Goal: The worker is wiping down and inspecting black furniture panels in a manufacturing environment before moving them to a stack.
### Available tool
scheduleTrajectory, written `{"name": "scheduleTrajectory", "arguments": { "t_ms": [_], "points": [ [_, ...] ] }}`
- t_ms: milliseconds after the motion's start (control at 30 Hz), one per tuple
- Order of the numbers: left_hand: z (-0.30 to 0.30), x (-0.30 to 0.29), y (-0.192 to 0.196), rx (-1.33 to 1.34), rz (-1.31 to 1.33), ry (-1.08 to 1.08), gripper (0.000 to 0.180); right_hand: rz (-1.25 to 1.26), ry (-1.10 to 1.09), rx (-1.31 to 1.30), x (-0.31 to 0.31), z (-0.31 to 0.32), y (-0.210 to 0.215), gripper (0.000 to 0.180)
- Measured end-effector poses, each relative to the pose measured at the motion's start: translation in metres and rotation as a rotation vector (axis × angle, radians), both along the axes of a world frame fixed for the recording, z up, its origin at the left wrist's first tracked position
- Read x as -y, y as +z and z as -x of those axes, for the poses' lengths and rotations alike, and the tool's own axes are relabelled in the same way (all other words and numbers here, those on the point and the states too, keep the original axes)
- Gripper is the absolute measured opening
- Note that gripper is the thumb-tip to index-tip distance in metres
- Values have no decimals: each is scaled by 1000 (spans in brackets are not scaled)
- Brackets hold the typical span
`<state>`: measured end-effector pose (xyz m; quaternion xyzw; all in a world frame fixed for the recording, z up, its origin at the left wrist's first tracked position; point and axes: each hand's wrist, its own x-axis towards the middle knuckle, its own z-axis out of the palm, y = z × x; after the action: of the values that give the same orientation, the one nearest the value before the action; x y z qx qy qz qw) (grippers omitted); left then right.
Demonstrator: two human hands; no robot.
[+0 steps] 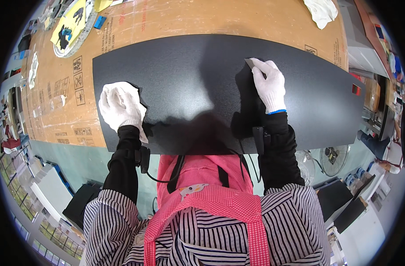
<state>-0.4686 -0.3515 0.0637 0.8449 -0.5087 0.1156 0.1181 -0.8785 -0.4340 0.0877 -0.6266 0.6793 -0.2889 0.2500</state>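
A large dark grey panel (176, 66) with a matte face lies flat in front of me. My left hand (119, 106), in a white knit glove, presses a white cloth (138, 99) onto the panel's left end, its fingers curled over the folds. Toward the right of the panel, my right hand (269, 84), gloved in white with a blue cuff, pinches a small thin grey blade-like piece (249, 63). That piece's tip is at the panel's surface; whether it touches I cannot tell. Most of it is hidden by the fingers.
Under the panel is a cardboard-covered table (140, 22). On it are a round tray (90, 22) with yellow sheet and dark scraps, a small blue block (99, 22), and a crumpled white cloth (321, 12). A fan (333, 159) stands beyond the right edge; another person (391, 153) is at far right.
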Motion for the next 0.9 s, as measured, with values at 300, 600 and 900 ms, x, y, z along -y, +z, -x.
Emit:
{"name": "scheduleTrajectory", "arguments": {
  "t_ms": [300,600,900],
  "points": [
    [0,1,0,-26,16,3,41,-27,-2,-5,3,-1,4,24],
    [0,0,0,-33,-11,23,41,-23,-3,20,2,-2,2,25],
    [-3,0,-1,7,18,-22,41,-10,-17,17,3,-3,0,25]
  ]
}}
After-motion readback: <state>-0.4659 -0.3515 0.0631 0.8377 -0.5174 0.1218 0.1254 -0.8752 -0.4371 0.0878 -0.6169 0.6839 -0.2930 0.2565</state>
